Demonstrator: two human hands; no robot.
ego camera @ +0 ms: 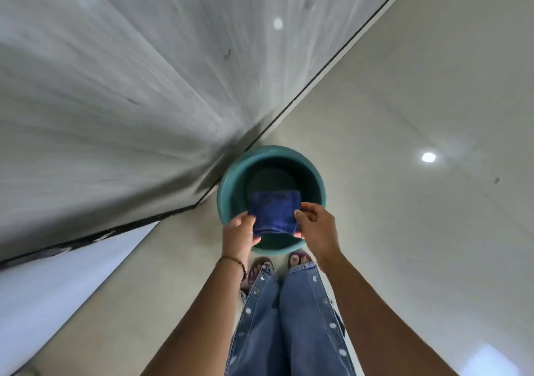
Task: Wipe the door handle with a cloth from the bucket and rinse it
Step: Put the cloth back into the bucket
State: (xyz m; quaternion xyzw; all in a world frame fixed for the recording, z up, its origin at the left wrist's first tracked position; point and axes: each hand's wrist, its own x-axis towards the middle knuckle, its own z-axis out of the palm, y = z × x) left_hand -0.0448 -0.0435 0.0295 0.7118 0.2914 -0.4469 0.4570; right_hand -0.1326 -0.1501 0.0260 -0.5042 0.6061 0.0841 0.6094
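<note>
A teal bucket [228,184] stands on the pale floor just in front of my feet. Over its mouth hangs a folded dark blue cloth [274,210], held flat between both hands. My left hand [239,234] grips its left edge, and my right hand [316,226] pinches its right edge with thumb on top. The inside of the bucket is dark; whether it holds water I cannot tell. No door handle is in view.
A grey door or wall panel [115,86] rises on the left, with a dark strip along its foot meeting the floor beside the bucket. Glossy beige floor [419,101] spreads to the right. My jeans and sandalled feet [299,258] are right behind the bucket.
</note>
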